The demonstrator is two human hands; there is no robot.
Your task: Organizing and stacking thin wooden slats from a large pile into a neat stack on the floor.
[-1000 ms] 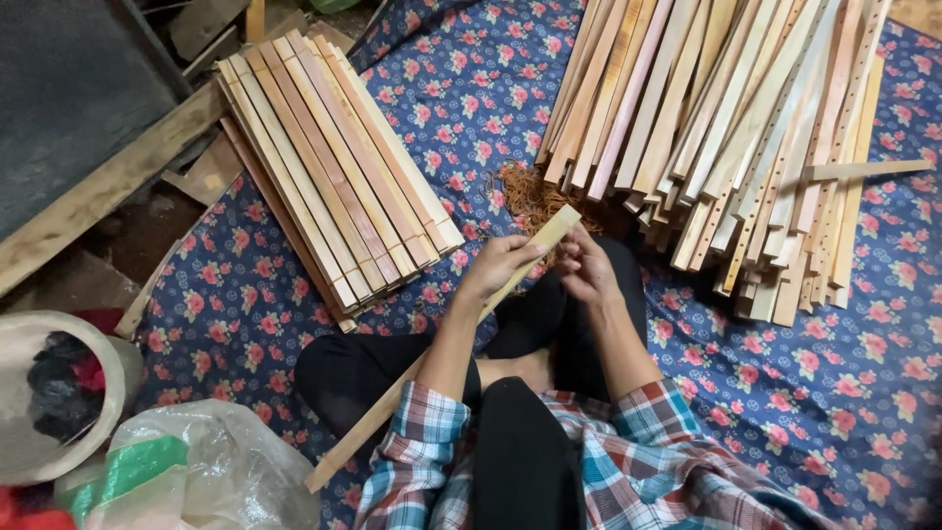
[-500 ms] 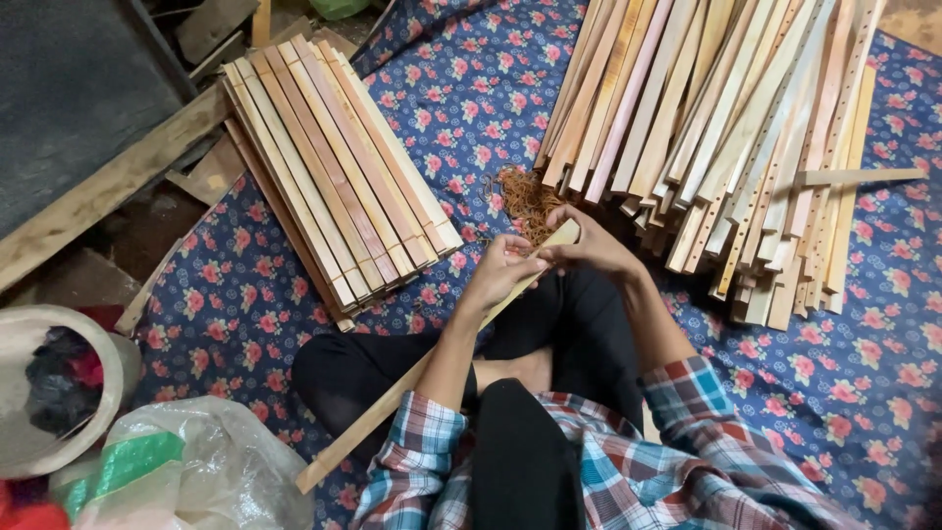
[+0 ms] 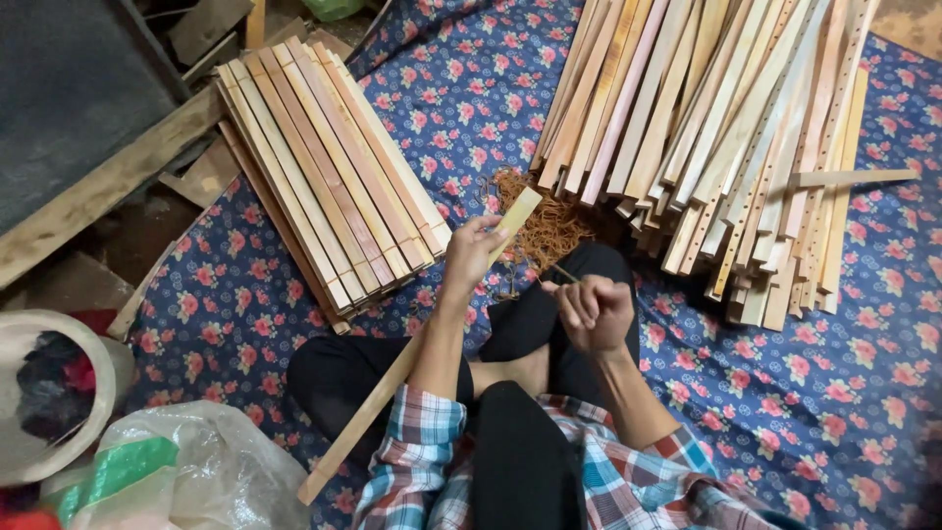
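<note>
My left hand [image 3: 471, 253] grips a long pale wooden slat [image 3: 363, 417] near its far end; the slat runs diagonally from my lap's left side up toward a heap of brown rubber bands [image 3: 545, 221]. My right hand [image 3: 594, 312] is closed over my knee, pinching a thin band that stretches toward the slat's tip. I sit cross-legged in dark trousers and a plaid shirt on a blue floral cloth [image 3: 805, 393].
A neat stack of slats [image 3: 329, 172] lies to the left. A large loose pile of perforated slats [image 3: 726, 128] lies at the upper right. A white bucket [image 3: 39, 393] and a clear plastic bag [image 3: 186, 476] sit at the lower left, wooden planks [image 3: 98, 191] beyond.
My right hand has pulled back from the slat's tip toward my knee, drawing a band with it. The left hand still holds the slat, tilted slightly differently.
</note>
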